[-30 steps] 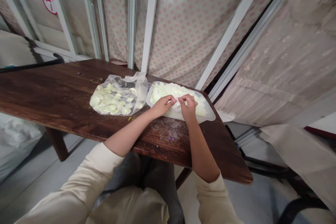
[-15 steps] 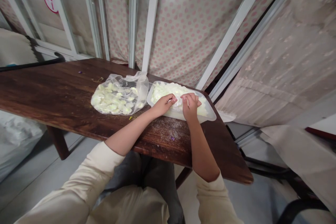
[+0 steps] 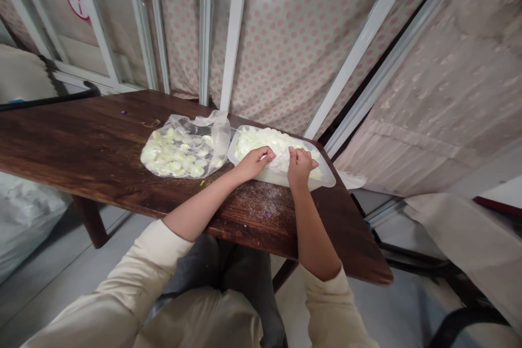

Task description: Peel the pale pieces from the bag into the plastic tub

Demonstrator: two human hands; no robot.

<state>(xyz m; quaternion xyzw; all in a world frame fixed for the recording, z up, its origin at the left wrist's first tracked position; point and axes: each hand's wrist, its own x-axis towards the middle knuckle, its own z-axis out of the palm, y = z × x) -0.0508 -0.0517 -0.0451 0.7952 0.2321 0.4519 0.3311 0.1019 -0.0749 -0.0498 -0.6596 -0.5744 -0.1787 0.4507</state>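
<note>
Both my hands are over a white plastic tray (image 3: 326,176) heaped with small, pale yellow-white pieces (image 3: 263,138) whose kind I cannot make out. My left hand (image 3: 253,164) is at the tray's near side, thumb and fingertips pinched together; whatever is between them is too small to name. To its right, my right hand (image 3: 300,166) is also closed, with its fingers curled and the thumb against them. A clear plastic bag (image 3: 222,138) lies left of the tray, holding several flat, pale yellow-green pieces (image 3: 191,163).
The dark wooden table (image 3: 101,141) carries white crumbs (image 3: 261,201) near its front edge. A thin loop of string (image 3: 151,123) lies behind the bag. Glass panels with a dotted curtain (image 3: 281,54) stand behind the table. A large filled plastic bag (image 3: 28,217) is at the floor's left.
My right hand has drawn slightly to the right, away from my left hand, and its fingers have curled in. The left hand, tray and bag look the same.
</note>
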